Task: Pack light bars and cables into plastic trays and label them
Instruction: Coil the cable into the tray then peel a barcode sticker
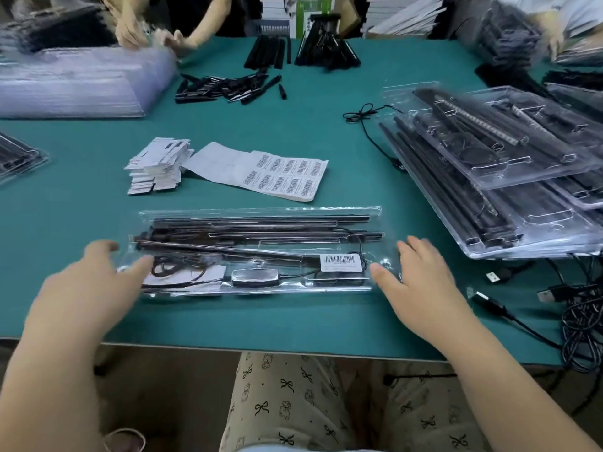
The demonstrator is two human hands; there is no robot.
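A clear plastic tray point(261, 212) lies on the green table in front of me, holding black light bars point(261, 223), a coiled cable point(177, 267) and a controller point(256, 277). A barcode label point(341, 263) is stuck on its right part. My left hand point(94, 282) is at the tray's left end, fingers spread, thumb touching the plastic. At the tray's right end is my right hand point(421, 282), fingers straight, thumb on the tray's corner. Neither hand grips anything.
A sheet of barcode labels point(287, 177) and a stack of small cards point(156, 166) lie behind the tray. Packed trays point(522, 177) pile up at right, loose USB cables point(580, 314) at lower right. Empty trays point(71, 83) sit far left; other people's hands work there.
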